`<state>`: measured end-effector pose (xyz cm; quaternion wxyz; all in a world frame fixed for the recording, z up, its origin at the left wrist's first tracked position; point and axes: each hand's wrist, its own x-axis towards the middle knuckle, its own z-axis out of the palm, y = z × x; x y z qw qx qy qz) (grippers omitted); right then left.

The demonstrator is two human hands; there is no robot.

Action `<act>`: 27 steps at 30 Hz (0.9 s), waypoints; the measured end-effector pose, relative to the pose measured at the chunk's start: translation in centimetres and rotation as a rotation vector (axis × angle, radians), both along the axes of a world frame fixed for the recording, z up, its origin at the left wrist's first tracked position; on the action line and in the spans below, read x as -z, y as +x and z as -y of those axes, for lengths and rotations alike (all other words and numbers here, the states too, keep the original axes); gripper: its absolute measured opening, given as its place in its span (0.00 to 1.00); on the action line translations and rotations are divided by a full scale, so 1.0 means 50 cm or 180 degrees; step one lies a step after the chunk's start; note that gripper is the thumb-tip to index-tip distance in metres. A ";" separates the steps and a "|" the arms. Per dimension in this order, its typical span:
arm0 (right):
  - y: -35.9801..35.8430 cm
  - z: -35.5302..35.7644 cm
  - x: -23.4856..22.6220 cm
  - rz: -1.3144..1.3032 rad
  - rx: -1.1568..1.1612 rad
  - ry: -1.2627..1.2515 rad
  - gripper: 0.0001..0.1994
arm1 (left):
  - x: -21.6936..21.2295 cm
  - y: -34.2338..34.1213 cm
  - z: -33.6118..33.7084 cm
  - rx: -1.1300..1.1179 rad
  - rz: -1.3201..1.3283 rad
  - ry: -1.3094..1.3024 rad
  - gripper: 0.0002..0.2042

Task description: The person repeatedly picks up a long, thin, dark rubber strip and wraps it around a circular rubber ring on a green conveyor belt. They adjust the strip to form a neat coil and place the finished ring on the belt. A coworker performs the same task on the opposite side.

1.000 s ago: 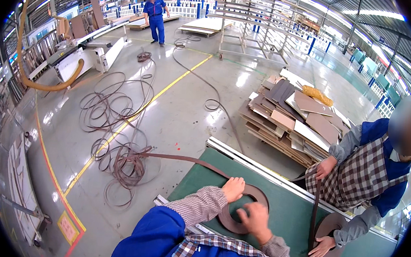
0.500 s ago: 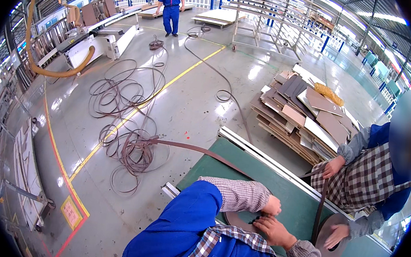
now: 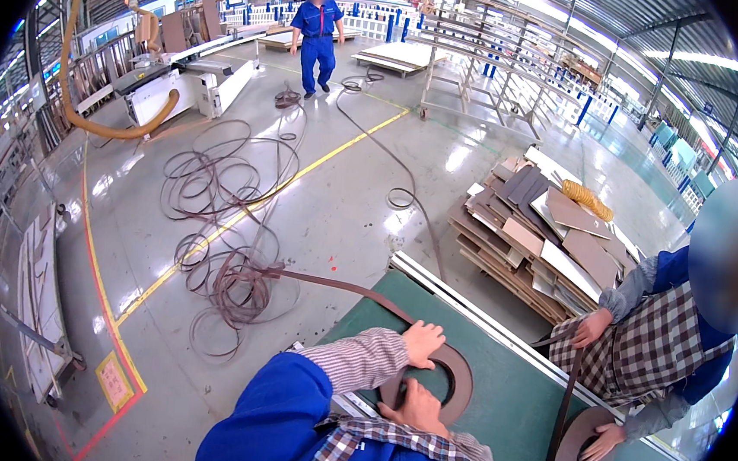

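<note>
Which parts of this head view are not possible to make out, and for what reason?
Head view:
Near roll, in part: covered by the left hand and right hand.
Far roll's centre: partly behind a co-worker's hand.
Tangle: ends lost among overlapping loops.
Floor sign's print: too small.

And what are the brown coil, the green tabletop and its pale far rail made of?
Brown coil: probably plastic strip, matt, wound into smooth, even rings. Green tabletop: perhaps rubber or coated belting; its dull sheen leaves that open. Far rail: likely metal, pale and smooth, with crisp edges.
</note>
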<state>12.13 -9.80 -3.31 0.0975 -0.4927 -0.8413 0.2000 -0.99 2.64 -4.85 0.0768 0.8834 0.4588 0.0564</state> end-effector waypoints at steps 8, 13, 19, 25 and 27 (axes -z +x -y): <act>0.087 -0.096 -0.071 -0.0623 0.0032 0.0573 0.18 | 0.066 -0.017 -0.027 0.0320 0.0072 0.0316 0.21; 0.214 -0.103 -0.052 -0.0939 0.0955 0.0581 0.10 | 0.088 0.070 -0.102 0.1291 -0.0054 0.0237 0.18; 0.268 -0.044 -0.073 -0.0166 -0.1440 0.0229 0.21 | 0.143 0.283 -0.091 0.2885 -0.0086 0.1014 0.06; 0.304 0.003 -0.057 0.0462 -0.1968 0.0653 0.33 | 0.130 0.356 -0.022 0.3797 -0.0193 0.0976 0.06; 0.303 0.014 -0.038 0.0370 -0.2013 0.0517 0.31 | 0.123 0.357 0.001 0.3961 0.0019 0.1082 0.06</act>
